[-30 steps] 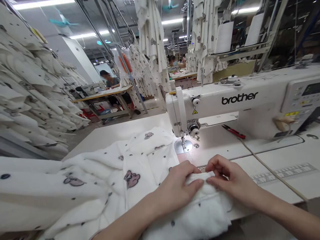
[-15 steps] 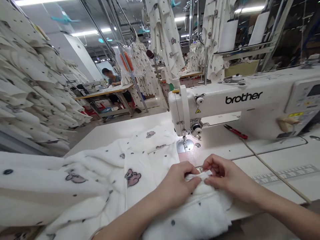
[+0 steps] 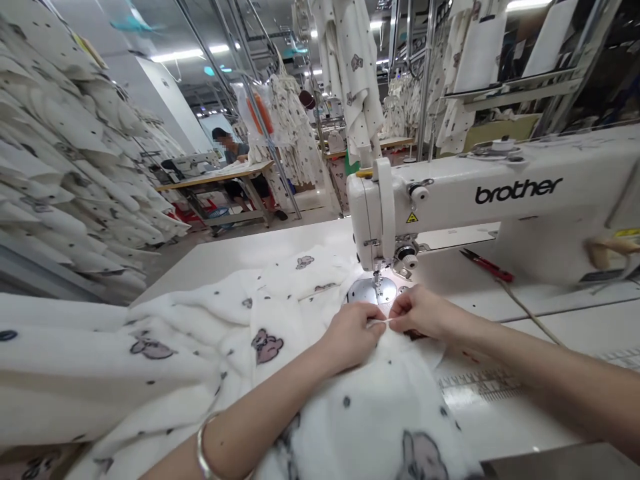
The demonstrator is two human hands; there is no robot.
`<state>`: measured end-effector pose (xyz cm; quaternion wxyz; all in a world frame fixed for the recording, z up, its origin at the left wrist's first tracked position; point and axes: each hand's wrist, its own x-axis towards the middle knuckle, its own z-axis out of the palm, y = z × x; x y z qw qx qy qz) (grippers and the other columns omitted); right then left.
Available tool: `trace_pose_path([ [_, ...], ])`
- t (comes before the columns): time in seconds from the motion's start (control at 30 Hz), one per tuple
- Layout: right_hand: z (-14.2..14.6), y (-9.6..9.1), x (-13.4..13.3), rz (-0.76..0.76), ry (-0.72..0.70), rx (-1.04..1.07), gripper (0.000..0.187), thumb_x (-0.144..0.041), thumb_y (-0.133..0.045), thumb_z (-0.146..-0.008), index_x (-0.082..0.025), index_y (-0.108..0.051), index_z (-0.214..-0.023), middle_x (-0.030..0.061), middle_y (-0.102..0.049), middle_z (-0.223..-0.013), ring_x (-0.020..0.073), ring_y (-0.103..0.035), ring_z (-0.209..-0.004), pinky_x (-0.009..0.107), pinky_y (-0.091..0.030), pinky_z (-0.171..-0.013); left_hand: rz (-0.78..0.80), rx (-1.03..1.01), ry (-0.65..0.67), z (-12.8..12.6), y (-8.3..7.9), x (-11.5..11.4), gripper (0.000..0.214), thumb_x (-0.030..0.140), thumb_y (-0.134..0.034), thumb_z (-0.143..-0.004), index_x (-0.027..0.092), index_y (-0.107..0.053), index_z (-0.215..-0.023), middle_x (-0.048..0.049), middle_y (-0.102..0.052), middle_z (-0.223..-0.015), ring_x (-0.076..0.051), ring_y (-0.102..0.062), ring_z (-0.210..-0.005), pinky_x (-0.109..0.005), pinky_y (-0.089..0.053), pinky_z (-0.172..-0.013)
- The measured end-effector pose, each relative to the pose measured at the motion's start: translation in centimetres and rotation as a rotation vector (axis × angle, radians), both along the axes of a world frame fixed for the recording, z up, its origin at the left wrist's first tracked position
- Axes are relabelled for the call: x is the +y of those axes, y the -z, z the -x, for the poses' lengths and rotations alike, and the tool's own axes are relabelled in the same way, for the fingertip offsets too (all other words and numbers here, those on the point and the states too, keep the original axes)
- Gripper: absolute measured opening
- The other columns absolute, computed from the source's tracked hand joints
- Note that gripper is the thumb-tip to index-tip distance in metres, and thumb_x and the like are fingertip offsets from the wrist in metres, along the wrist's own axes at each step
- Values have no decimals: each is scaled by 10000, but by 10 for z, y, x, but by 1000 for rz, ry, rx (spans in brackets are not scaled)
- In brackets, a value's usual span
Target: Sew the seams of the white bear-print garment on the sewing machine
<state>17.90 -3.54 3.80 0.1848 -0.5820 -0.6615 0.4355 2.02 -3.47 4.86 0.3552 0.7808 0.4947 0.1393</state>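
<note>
White fleecy fabric [image 3: 367, 397] printed with dots and pinkish animal figures spreads over the left and front of the sewing table. My left hand [image 3: 354, 333] pinches its edge. Close beside it, my right hand [image 3: 417, 313] grips the same edge between thumb and fingers. The pinched edge lies just in front of the needle plate [image 3: 367, 291] of a white sewing machine [image 3: 450, 200]. Its needle and presser foot [image 3: 378, 279] stand above the plate, with the fabric edge on the near side. My right fingertips are partly hidden by the hand.
Red-handled thread snips [image 3: 487, 265] lie under the machine arm, near a tan cord [image 3: 530, 310]. A printed ruler scale [image 3: 480, 385] runs along the table's right side. Printed fabric pieces [image 3: 65, 160] hang at the left. A person [image 3: 235, 150] sits at another machine behind.
Both hands have moved forward and slightly left, bringing the fabric edge closer to the needle plate. More of the front fabric now shows. The view has shifted a little to the left.
</note>
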Motion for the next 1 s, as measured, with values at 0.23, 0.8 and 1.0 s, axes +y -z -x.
trace_pose_path([
  [0.23,6,-2,26,-253,-41,-178,72,-188,-524,-645,-194,-594,-631,-14,-563,-596,132,-496,-577,228,-341,-516,-125,12,-68,1,11,32,158,128,-471,-669,194,-614,-681,-1,-600,-770,-174,-534,-790,-268,-406,-708],
  [0.8,-9,25,38,-722,-190,-465,182,-241,-474,-777,-236,-637,-858,23,-655,-773,164,-570,-536,242,-337,-401,-629,135,191,6,20,57,130,97,-481,-754,172,-562,-685,-5,-567,-716,-154,-485,-749,-302,-350,-681],
  [1.0,-21,26,34,-1104,-536,-549,242,-43,-419,-770,-102,-594,-926,98,-633,-917,175,-599,-740,260,-462,-576,-806,457,340,7,13,43,125,51,-447,-695,139,-518,-642,-57,-542,-775,-200,-460,-793,-350,-341,-700],
])
